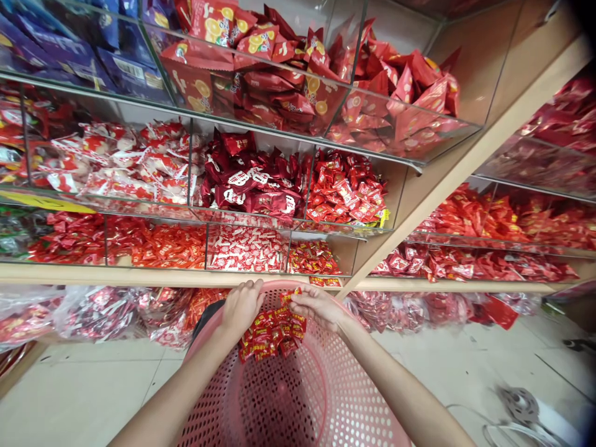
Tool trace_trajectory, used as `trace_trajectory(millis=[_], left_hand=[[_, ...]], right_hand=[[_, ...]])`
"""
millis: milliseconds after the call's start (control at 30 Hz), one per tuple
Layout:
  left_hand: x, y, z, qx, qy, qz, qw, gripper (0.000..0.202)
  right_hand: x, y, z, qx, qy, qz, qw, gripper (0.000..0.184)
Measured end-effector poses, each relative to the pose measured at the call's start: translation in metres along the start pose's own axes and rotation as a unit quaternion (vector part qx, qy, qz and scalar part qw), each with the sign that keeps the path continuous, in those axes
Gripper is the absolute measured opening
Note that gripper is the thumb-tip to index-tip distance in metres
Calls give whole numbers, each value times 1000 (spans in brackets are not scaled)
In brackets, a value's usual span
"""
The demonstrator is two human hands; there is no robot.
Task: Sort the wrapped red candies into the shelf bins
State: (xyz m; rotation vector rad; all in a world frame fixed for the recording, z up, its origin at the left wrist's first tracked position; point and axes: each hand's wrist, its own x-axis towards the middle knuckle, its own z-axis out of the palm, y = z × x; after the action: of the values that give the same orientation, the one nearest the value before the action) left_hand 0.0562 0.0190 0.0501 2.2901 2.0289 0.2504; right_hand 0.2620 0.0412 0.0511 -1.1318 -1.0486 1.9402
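Note:
A pink perforated plastic basket (363,385) stands below the shelves, tilted toward me. My left hand (243,305) is closed over its far rim, left of the middle. Inside, against the far wall, lies a pile of small red candy packets (272,332) with yellow print. Above the right side of that pile, my right hand (319,305) pinches one red candy packet (287,296) between thumb and fingers. Just beyond the rim, a shelf compartment holds similar red and yellow candies (314,257). A few more packets (325,282) lie on the wooden shelf edge.
Clear-walled shelf bins hold red orange-print bags (279,81), dark red packets (254,177), white-and-red candies (246,247) and blue bags (79,53). A slanting wooden divider (447,164) stands right. Filled plastic bags (100,313) sit below. A white device with a cord (526,406) lies on the floor.

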Motion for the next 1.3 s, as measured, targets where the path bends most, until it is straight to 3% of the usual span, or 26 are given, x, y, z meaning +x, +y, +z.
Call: trace_trajectory(millis=[167,367,800,967,1067,1167,1300], left_hand=[[0,-5,3,5,11,9,1000,34],[-1,-2,1,-5,0,0,1000,31],[-1,0,1,4,9,12,1000,30],[-1,1,1,13,9,15,1000,30],[-1,2,0,17,7,15,1000,30],[-1,2,0,16,8,15,1000,31],[0,1,0,15,5,11,1000,30]], right_hand=[[-3,19,0,-115,5,63,991,31],[-3,50,-11,-277,23,107,955,21],[-2,67,-11,-254,4,121,960,29],[0,72,-10,-248,4,92,964,28],[1,72,-7,-330,24,88,939,23],[-2,69,-4,-436,43,103,893,20],[-9,59,0,-551,50,47,832,13]])
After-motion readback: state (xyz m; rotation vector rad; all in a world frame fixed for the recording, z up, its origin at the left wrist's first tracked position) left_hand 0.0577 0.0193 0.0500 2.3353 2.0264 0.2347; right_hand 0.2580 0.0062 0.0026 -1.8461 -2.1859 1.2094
